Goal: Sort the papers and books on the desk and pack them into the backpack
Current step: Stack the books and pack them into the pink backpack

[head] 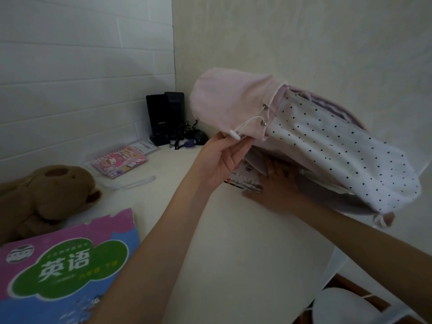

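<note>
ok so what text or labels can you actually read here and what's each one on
"英语": large white characters on the green shape of the textbook cover, lower left.
"EDIFIER": faint brand mark on the black speaker; only just legible.
Smaller yellow line under the textbook title: too blurred to read.
Pink notebook, white label behind it, booklet going into the backpack: print unreadable.

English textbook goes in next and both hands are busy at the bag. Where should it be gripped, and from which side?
Probably take the English textbook at its upper right corner, coming in from the right. That corner lies on bare desk, while the plush toy crowds its top-left and its lower part runs out of view. The left hand is nearest.
</note>
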A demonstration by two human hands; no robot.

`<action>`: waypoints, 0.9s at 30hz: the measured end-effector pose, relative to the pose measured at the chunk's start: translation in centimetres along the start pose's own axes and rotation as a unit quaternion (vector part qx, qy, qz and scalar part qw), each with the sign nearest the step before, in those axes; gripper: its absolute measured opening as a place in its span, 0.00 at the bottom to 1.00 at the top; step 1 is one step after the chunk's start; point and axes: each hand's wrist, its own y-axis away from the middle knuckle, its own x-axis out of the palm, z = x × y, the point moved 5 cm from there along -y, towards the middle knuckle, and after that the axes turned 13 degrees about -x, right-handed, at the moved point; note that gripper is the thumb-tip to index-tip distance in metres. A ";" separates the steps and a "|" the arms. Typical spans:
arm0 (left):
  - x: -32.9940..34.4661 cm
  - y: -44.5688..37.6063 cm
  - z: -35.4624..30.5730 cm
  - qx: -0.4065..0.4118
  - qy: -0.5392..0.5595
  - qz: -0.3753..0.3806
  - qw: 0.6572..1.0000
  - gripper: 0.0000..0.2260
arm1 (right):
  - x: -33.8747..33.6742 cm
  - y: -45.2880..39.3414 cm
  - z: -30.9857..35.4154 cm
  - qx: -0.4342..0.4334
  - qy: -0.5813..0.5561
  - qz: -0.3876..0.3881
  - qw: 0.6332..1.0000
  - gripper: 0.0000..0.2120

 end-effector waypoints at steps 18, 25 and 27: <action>0.3 0.4 -0.2 0.003 0.010 -0.011 1.000 0.16 | -2.4 -2.9 3.0 -0.036 -0.029 0.093 0.995 0.42; 0.4 0.4 -0.2 0.009 0.027 -0.003 1.000 0.17 | -2.4 -2.6 4.2 0.015 0.022 0.093 0.995 0.34; 0.4 0.6 -0.3 0.008 0.026 -0.004 1.000 0.14 | -2.6 -2.7 4.7 0.036 0.033 0.087 0.995 0.29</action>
